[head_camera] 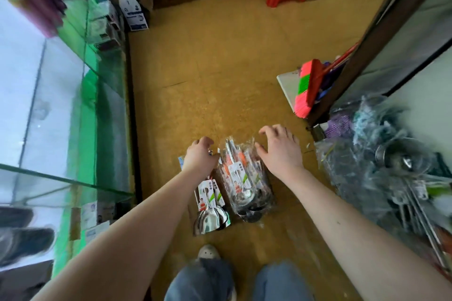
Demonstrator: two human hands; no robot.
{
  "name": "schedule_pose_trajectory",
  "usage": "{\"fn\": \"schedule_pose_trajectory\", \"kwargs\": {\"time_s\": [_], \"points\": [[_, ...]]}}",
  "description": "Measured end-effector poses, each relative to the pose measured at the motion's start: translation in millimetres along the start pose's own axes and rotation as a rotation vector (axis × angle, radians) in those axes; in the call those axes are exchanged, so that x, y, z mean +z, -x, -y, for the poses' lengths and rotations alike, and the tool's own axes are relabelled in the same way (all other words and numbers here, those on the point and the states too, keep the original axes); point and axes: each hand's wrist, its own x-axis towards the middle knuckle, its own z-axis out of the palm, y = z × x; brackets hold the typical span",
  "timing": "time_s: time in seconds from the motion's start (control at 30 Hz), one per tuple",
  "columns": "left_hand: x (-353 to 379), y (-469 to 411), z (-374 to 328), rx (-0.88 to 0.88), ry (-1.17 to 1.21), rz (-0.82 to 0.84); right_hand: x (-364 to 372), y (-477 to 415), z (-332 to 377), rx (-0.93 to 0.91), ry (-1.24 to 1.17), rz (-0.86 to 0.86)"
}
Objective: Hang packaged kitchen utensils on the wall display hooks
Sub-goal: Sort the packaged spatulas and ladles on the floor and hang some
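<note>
Reaching down toward the floor point(195, 68), we have both arms stretched out in front of our knees, and the packaged utensils lie straight ahead of us, just past our shoe. They come as two packs lying side by side. The smaller bundle point(211, 205) is on the left and the larger bundle point(244, 183), wrapped in clear plastic, is on the right. Both run lengthwise away from us, with the bowl ends toward our feet and the handle ends pointing away.

Our left hand point(199, 155) sits over the far end of the smaller bundle. Its fingers curl down around the handles there, and we judge that it grips them. Our right hand point(281, 151) hovers at the right side of the larger bundle's far end, palm down, with the fingers spread and holding nothing. Blur keeps us from telling whether it touches the plastic.

Each hand is therefore nearest its own pack, and both are at the handle end, which we take to be the end that goes on a hook. No display hooks appear in this view, so lifting comes first. To our right is a heap of wrapped utensils point(381, 173), and to our left a glass counter point(73, 105).
</note>
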Motion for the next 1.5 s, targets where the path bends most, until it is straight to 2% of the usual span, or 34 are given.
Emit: {"fn": "schedule_pose_trajectory", "kwargs": {"time_s": [0.27, 0.6, 0.87, 1.07, 1.23, 1.5], "points": [[-60, 71, -90, 0.050, 0.061, -0.005, -128, 37, 5, 0.001, -0.058, -0.095], [-76, 100, -150, 0.244, 0.112, -0.014, -176, 72, 1, 0.081, -0.156, -0.242], [-79, 114, -205, 0.549, 0.089, 0.091, -204, 124, 3, 0.337, -0.112, -0.418], [-51, 148, -230, 0.780, 0.125, 0.266, -205, 194, -2, 0.606, -0.047, -0.481], [-21, 211, -260, 0.945, 0.125, 0.397, -211, 268, -18, 0.807, -0.072, -0.567], [34, 339, -296, 1.193, 0.068, 0.556, -211, 408, -47, 1.012, -0.121, -0.759]]}}
